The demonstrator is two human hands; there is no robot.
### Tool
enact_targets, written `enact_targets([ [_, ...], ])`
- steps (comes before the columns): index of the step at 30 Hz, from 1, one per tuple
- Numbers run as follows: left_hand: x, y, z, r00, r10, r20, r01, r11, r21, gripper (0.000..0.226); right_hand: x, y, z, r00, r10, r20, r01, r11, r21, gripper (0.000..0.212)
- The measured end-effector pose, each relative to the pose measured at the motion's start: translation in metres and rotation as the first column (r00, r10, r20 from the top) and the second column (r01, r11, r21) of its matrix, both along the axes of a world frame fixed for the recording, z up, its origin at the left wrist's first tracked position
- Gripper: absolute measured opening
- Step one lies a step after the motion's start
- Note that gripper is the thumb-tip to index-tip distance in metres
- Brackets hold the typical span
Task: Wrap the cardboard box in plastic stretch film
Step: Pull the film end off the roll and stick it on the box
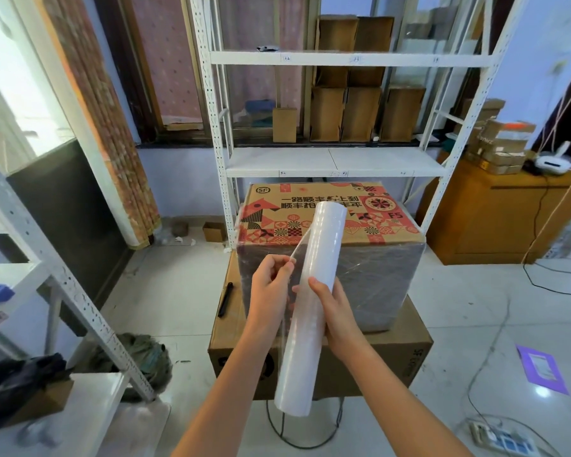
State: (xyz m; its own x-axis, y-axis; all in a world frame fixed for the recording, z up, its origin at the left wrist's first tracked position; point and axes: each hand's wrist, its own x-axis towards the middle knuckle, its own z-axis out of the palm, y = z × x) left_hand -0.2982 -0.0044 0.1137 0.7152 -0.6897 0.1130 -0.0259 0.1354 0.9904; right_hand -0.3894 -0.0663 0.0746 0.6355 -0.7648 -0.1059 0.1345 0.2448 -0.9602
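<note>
A person's two bare forearms reach forward from the bottom of the view, holding a long white roll of stretch film (312, 301) tilted from 6 o'clock up toward 12 o'clock. The right hand (335, 313) wraps its fingers around the middle of the roll. The left hand (271, 291), just beside it at 9 o'clock, pinches the loose clear edge of the film between thumb and fingers. Behind the roll, at the centre of the view, sits the cardboard box (330, 232) with a red patterned top; shiny film covers its front face. It rests on a larger plain box (320, 357) on the tiled floor. A black marker (225, 299) lies on that lower box at 9 o'clock. A white metal shelf unit (335, 159) holding small cartons stands at 12 o'clock.
</note>
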Motion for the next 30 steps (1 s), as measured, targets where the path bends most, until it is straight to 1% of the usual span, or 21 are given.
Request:
enact_targets([
  [2,0.007,-0.002,0.002,0.999,-0.035,0.004,0.034,0.997,0.073,0.010,0.001,0.002,0.001,0.999,-0.028,-0.043,0.026,0.999,-0.045,0.051],
  [5,0.015,-0.010,0.009,0.997,-0.067,0.039,0.062,0.991,0.117,0.014,0.002,0.005,-0.001,0.998,-0.032,-0.056,0.028,0.997,-0.073,0.060],
  [7,0.019,-0.016,0.014,0.993,-0.060,0.105,0.046,0.991,0.129,0.015,0.001,0.008,-0.003,0.998,-0.022,-0.056,0.017,0.996,-0.087,0.065],
  [10,0.024,-0.021,0.016,0.976,-0.056,0.212,0.026,0.989,0.144,0.014,0.001,0.011,-0.005,0.996,-0.012,-0.091,0.000,0.991,-0.130,0.065],
  [11,0.025,-0.021,0.016,0.972,-0.064,0.228,0.033,0.990,0.135,0.013,0.001,0.011,-0.005,0.996,-0.004,-0.088,-0.007,0.992,-0.124,0.064],
  [13,0.025,-0.021,0.015,0.968,-0.066,0.243,0.039,0.993,0.114,0.013,0.001,0.011,-0.004,0.999,0.018,-0.040,-0.020,0.998,-0.051,0.057],
  [15,0.026,-0.020,0.014,0.974,-0.035,0.226,0.014,0.996,0.093,0.013,0.000,0.010,-0.002,1.000,0.026,-0.014,-0.026,1.000,0.012,0.049],
  [17,0.026,-0.018,0.014,0.984,-0.009,0.179,-0.001,0.998,0.057,0.011,0.000,0.008,-0.004,1.000,0.017,-0.007,-0.017,0.999,0.049,0.051],
  [20,0.025,-0.015,0.014,0.988,-0.024,0.154,0.018,0.999,0.044,0.010,-0.002,0.005,-0.006,1.000,0.014,-0.011,-0.014,0.998,0.069,0.053],
  [23,0.024,-0.013,0.014,0.994,-0.015,0.108,0.015,1.000,0.003,0.011,-0.002,0.003,-0.007,1.000,0.010,-0.002,-0.010,0.999,0.044,0.051],
  [28,0.022,-0.008,0.014,0.999,0.003,0.038,-0.001,0.998,-0.055,0.009,0.002,0.004,-0.003,1.000,0.012,-0.024,-0.013,0.998,-0.063,0.058],
  [30,0.021,-0.005,0.015,0.999,0.015,0.030,-0.012,0.995,-0.094,0.009,0.004,0.005,-0.001,1.000,0.006,-0.023,-0.008,0.997,-0.073,0.055],
])
